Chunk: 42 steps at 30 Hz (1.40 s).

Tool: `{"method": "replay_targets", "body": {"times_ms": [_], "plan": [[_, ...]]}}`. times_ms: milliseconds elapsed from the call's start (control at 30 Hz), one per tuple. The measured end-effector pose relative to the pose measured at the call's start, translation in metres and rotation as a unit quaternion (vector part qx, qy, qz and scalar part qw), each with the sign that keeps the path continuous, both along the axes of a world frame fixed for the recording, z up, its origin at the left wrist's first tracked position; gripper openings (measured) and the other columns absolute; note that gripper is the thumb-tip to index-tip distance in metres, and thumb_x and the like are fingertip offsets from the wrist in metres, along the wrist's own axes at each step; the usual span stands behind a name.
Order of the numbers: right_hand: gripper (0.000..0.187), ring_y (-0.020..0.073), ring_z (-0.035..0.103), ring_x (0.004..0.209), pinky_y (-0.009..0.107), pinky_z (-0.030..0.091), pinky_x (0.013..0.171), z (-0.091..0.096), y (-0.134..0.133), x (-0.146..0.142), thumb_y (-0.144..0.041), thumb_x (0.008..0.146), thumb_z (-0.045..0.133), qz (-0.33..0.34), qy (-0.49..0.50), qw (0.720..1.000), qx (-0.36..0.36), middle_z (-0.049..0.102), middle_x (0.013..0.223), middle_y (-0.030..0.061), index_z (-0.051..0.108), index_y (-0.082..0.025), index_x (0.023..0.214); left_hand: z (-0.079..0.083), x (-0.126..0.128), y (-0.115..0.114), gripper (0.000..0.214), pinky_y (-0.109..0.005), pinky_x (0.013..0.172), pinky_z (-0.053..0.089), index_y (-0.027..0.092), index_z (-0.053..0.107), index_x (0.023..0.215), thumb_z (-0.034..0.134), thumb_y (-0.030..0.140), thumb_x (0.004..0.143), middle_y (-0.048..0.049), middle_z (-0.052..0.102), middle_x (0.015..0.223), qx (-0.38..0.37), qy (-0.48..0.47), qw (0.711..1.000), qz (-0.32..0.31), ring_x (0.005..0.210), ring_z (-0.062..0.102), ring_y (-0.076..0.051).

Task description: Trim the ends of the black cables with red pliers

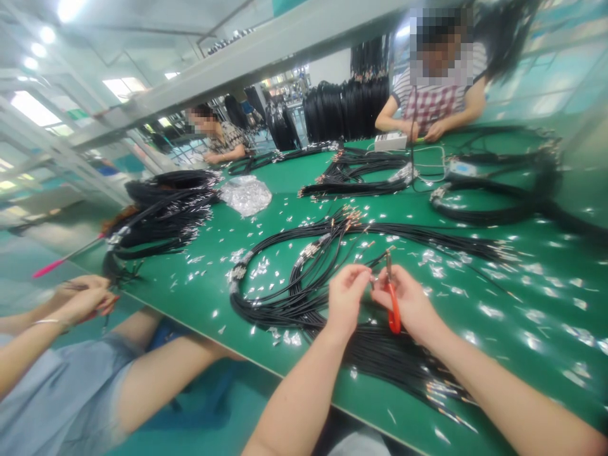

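Over the green table, my left hand (346, 294) is closed in a pinch. A small shiny piece (373, 279) shows at its fingertips, too blurred to name. My right hand (412, 307) grips red-handled pliers (394, 310), jaws pointing up and away from me; its fingertips nearly meet those of my left hand. Beneath both hands lies a looped bundle of black cables (256, 311). Metal-tipped cable ends (439, 389) fan out near my right forearm, and more cables (427, 234) stretch to the right behind my hands.
Small clear plastic scraps litter the green tabletop (285, 206). A clear plastic bag (247, 195) lies near a black cable pile (171, 209). At left, a co-worker's hands (88, 297) hold a tool by the table edge. Two people sit across, under a long overhead beam (228, 69).
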State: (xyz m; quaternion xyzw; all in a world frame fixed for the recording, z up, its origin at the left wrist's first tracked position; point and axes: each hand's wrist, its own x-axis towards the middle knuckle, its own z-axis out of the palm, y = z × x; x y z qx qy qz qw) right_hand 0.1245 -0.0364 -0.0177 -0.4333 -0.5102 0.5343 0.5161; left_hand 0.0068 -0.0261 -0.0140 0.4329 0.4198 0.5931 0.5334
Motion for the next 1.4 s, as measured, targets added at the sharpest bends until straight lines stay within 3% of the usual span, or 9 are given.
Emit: {"method": "replay_targets", "body": {"times_ms": [267,433,633,767,900,1000,1100,1267,1400], "plan": [[0.023,0.0121,0.053,0.064,0.029,0.046,0.065,-0.001,-0.001,0.001,-0.022,0.066,0.064,-0.013,-0.035,0.999,0.021,0.051,0.069,-0.0042,0.045,-0.022,0.078,0.0,0.0,0.0,0.008,-0.021,0.059,0.04,0.014,0.064,0.073,0.063,0.021,0.069,-0.0021,0.063,0.069,0.012,0.026,1.0,0.004,0.063,0.055,-0.01],[0.026,0.0138,0.054,0.068,0.03,0.047,0.067,-0.004,0.001,0.0,-0.027,0.065,0.067,-0.028,-0.03,0.999,0.03,0.053,0.073,-0.0023,0.045,-0.022,0.078,-0.005,0.003,-0.001,0.013,-0.021,0.055,0.041,0.014,0.063,0.075,0.061,0.027,0.071,-0.0019,0.062,0.07,0.006,0.045,0.999,-0.006,0.06,0.054,-0.01],[0.026,0.0132,0.053,0.063,0.029,0.046,0.064,-0.006,0.002,-0.002,-0.029,0.066,0.067,-0.017,-0.042,0.997,0.054,0.05,0.07,-0.0034,0.044,-0.023,0.078,-0.009,0.004,-0.004,0.015,-0.023,0.061,0.043,0.014,0.06,0.074,0.065,0.026,0.067,-0.0013,0.06,0.072,0.056,0.146,0.986,0.057,0.063,0.054,-0.011],[0.017,0.0129,0.052,0.061,0.027,0.045,0.059,-0.009,0.005,0.004,-0.023,0.069,0.059,0.009,-0.112,0.99,0.08,0.051,0.068,-0.0034,0.045,-0.022,0.079,-0.007,-0.004,0.002,0.015,-0.02,0.052,0.038,0.014,0.057,0.067,0.058,0.029,0.072,0.0016,0.056,0.06,0.024,0.139,0.99,-0.005,0.052,0.047,-0.007],[0.011,0.0129,0.051,0.061,0.026,0.043,0.059,-0.009,0.007,0.014,-0.017,0.073,0.05,0.008,-0.232,0.962,0.143,0.054,0.069,-0.0023,0.046,-0.022,0.081,-0.004,-0.015,0.01,0.014,-0.019,0.044,0.031,0.014,0.055,0.062,0.055,0.025,0.071,0.0028,0.053,0.053,-0.035,0.121,0.989,-0.076,0.044,0.039,-0.005],[0.01,0.0131,0.053,0.062,0.026,0.043,0.059,-0.006,0.008,0.022,-0.015,0.075,0.047,0.025,-0.278,0.945,0.169,0.056,0.071,-0.0017,0.045,-0.022,0.082,0.0,-0.023,0.014,0.014,-0.018,0.042,0.03,0.014,0.054,0.062,0.054,0.025,0.07,0.0,0.056,0.058,-0.099,0.117,0.971,-0.184,0.047,0.042,-0.007],[0.009,0.0126,0.051,0.06,0.025,0.043,0.057,-0.003,0.011,0.027,-0.014,0.075,0.046,0.059,-0.298,0.936,0.178,0.055,0.069,-0.002,0.045,-0.022,0.079,0.003,-0.03,0.016,0.016,-0.018,0.044,0.032,0.014,0.054,0.062,0.053,0.027,0.07,-0.0009,0.055,0.063,-0.112,0.151,0.945,-0.269,0.051,0.044,-0.007],[0.008,0.0122,0.053,0.06,0.025,0.045,0.057,-0.004,0.02,0.033,-0.015,0.074,0.049,0.091,-0.266,0.943,0.18,0.055,0.069,-0.0019,0.046,-0.022,0.078,0.003,-0.031,0.015,0.017,-0.02,0.052,0.034,0.013,0.056,0.062,0.054,0.027,0.071,0.0007,0.052,0.062,-0.064,0.19,0.932,-0.302,0.053,0.042,-0.007],[0.014,0.0153,0.059,0.07,0.03,0.049,0.067,-0.004,0.023,0.034,-0.019,0.073,0.053,-0.013,-0.263,0.946,0.189,0.06,0.079,0.0017,0.048,-0.021,0.086,-0.002,-0.011,0.008,0.016,-0.022,0.052,0.032,0.013,0.055,0.063,0.06,0.027,0.067,0.0006,0.05,0.065,-0.093,0.029,0.965,-0.245,0.054,0.042,-0.007]]}}
